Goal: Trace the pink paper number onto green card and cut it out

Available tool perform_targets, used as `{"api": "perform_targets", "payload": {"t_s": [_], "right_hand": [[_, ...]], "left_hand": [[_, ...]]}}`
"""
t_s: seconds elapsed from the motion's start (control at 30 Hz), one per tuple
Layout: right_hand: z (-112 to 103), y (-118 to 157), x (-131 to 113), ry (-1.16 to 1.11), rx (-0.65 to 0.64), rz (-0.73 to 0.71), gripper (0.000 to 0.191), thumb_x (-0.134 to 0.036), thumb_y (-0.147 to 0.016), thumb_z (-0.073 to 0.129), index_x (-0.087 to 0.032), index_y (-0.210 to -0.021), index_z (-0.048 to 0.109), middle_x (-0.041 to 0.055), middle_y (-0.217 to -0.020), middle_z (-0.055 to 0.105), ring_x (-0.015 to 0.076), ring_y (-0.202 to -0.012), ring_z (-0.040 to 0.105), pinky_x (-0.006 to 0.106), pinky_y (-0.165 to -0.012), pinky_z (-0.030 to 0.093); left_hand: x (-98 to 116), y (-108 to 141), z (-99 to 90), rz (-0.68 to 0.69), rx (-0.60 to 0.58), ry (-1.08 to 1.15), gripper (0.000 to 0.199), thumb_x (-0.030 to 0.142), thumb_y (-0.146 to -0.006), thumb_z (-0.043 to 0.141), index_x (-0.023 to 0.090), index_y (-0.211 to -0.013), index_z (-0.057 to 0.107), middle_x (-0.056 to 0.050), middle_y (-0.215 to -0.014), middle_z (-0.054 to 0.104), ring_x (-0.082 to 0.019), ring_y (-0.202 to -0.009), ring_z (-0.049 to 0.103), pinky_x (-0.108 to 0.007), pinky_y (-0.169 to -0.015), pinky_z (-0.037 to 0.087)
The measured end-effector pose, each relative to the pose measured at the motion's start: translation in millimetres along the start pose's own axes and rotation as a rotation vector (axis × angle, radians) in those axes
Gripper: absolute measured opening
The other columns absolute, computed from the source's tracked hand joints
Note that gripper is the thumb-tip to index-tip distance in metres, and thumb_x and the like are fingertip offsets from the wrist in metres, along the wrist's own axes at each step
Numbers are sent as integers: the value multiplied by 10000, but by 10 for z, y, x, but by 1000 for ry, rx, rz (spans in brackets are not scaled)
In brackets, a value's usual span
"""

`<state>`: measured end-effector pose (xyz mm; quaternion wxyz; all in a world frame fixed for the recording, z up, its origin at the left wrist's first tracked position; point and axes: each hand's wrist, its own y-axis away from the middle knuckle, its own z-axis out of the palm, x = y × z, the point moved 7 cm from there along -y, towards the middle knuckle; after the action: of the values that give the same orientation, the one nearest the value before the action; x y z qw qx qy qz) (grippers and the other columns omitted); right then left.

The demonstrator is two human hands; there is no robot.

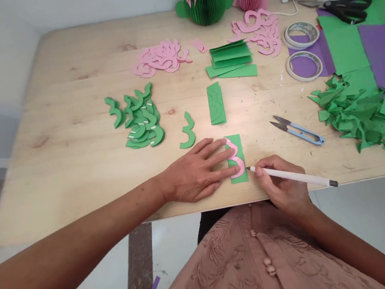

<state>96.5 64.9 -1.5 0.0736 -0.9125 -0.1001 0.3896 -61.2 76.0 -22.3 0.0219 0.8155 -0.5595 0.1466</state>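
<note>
Left hand (200, 171) flat, fingers spread, pressing pink wavy shape (242, 164) down on green paper (240, 149), near front edge of table (68, 134). Right hand (285, 183) pinching white pen (294, 176), dark tip at right edge of green paper. Just beyond: folded green piece (216, 104) with curvy lines on it. Cut green curvy piece (192, 137) near left hand; pile of green curvy pieces (141, 128) farther left. Blue snips (303, 134) past right hand, near heap of green scraps (361, 112).
</note>
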Motion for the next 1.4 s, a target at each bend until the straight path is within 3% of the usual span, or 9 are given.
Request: {"api": "perform_targets", "payload": {"t_s": [1.4], "right_hand": [[14,16,-36,4,-14,-84,108,-192,-814,556,-199,-711,587,0,-633,652,145,-557,585,262,-521,437]], "left_hand": [[5,-3,-6,3,9,-9,484,271,-857,465,249,-1339,428,-119,-1413,420,-347,-1333,298,-566,-1056,257]]}}
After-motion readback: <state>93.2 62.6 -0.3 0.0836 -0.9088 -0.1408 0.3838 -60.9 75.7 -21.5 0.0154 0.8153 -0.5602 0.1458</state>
